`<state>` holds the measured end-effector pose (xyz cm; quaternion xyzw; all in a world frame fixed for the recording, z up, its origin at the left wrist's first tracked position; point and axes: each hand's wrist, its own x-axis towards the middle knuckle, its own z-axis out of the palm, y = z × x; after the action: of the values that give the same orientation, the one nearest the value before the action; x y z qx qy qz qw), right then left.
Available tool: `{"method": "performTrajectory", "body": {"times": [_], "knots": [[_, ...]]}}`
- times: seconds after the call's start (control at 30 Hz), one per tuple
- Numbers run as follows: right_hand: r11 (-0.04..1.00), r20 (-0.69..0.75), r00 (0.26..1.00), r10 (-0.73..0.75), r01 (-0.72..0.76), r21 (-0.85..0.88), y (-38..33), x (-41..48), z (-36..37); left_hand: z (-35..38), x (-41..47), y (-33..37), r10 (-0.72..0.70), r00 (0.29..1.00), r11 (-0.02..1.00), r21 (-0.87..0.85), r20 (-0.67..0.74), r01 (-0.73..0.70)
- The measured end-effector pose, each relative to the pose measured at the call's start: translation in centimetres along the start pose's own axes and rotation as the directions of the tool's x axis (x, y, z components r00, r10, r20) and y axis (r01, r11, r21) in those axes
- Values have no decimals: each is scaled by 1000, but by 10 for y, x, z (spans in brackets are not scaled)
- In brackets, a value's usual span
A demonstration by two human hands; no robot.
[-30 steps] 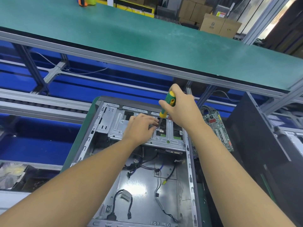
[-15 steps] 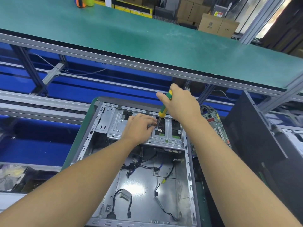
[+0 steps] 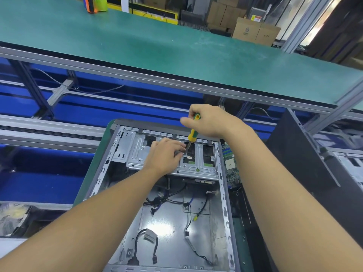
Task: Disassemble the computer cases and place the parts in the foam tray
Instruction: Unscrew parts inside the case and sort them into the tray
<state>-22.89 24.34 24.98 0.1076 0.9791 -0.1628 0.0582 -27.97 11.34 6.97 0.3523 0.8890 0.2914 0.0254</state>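
Note:
An open grey computer case lies flat in front of me, with loose black cables on its floor. A silver drive cage spans its far end. My right hand grips a yellow-and-green screwdriver by the handle, tip down on the cage. My left hand rests on the cage, its fingertips pinching the screwdriver's shaft near the tip. The screw itself is hidden by the fingers.
A green circuit board lies just right of the case. A black case panel stands at the right. A green workbench shelf runs above and behind, on aluminium framing. Blue conveyor rails lie at the left.
My right hand has risen slightly on the screwdriver handle and turned, so more of the yellow handle shows. My left hand has stayed on the cage by the tip.

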Motion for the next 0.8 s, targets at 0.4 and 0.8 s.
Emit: {"method": "performTrajectory", "body": {"times": [0.4,0.8], "knots": [[980,-40,995,96,-88,178,-17,-9,17,4,1,0,3,1000,1000,1,-30,-3],[978,-9,994,111,-107,178,-13,-10,8,5,0,-1,7,999,1000,30,-31,-7]]}}
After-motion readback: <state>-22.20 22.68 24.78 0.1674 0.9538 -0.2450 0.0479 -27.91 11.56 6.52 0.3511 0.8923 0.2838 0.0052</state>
